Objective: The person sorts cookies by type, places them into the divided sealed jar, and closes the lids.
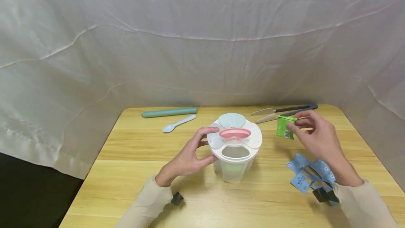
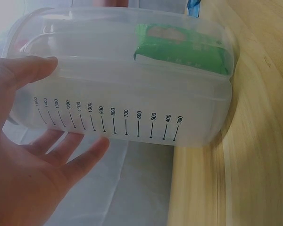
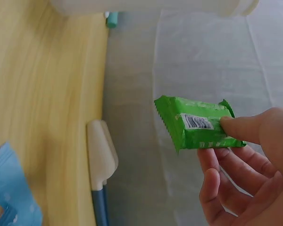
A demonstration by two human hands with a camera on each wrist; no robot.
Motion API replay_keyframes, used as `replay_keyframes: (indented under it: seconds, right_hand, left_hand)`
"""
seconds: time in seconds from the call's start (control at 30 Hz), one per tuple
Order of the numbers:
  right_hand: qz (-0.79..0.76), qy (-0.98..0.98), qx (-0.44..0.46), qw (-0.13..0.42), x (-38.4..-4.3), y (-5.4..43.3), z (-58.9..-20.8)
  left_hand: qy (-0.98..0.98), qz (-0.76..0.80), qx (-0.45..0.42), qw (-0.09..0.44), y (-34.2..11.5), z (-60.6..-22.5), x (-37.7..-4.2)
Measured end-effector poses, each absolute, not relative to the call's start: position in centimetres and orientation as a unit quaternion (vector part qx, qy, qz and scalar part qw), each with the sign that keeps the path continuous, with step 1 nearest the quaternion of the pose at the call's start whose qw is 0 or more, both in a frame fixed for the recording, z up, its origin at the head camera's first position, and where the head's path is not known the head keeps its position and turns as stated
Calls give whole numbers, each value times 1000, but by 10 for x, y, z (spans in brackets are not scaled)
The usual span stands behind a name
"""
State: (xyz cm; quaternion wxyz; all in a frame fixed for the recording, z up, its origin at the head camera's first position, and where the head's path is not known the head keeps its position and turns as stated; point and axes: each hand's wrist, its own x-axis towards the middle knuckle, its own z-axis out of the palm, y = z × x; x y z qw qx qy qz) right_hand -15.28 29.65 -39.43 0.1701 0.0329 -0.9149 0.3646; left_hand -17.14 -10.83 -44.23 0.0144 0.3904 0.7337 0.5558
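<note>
A translucent plastic storage canister (image 1: pixel 234 172) stands upright mid-table, with a white lid (image 1: pixel 255 137) and a pink oval handle (image 1: pixel 235 133). Its front lid opening is uncovered. My left hand (image 1: pixel 190 154) grips the canister from its left side, thumb and fingers spread around it just below the lid. Through the wall, in the left wrist view, a green packet (image 2: pixel 184 52) shows near the canister's bottom, beside a printed volume scale. To the right of the canister, above the table, my right hand (image 1: pixel 319 136) pinches another small green packet (image 3: pixel 203 123) with a barcode between thumb and fingers.
Several blue packets (image 1: pixel 300 181) lie under the right forearm. A small black piece (image 1: pixel 177 198) lies by the left sleeve. Along the back are a teal roll (image 1: pixel 171 112), a pale blue spoon (image 1: pixel 169 128) and tongs (image 1: pixel 268 118) with dark handles. A grey curtain (image 1: pixel 202 66) hangs behind.
</note>
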Motion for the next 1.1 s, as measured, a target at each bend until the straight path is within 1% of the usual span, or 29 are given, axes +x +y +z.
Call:
replay_keyframes:
  seconds: [0.5, 0.77, 1.0, 1.1]
  right_hand:
    - [406, -884, 72, 219, -123, 263, -368]
    - [444, -850, 101, 264, -108, 242, -348]
    - [463, -807, 183, 318, -104, 229, -338]
    - [478, -785, 210, 332, -104, 224, -335]
  left_hand:
    - [732, 556, 394, 11, -107, -442, -171]
    - [732, 552, 400, 2, -108, -442, -172]
    - [732, 554, 396, 7, -109, -442, -172]
    - [732, 553, 397, 7, -109, -442, -171]
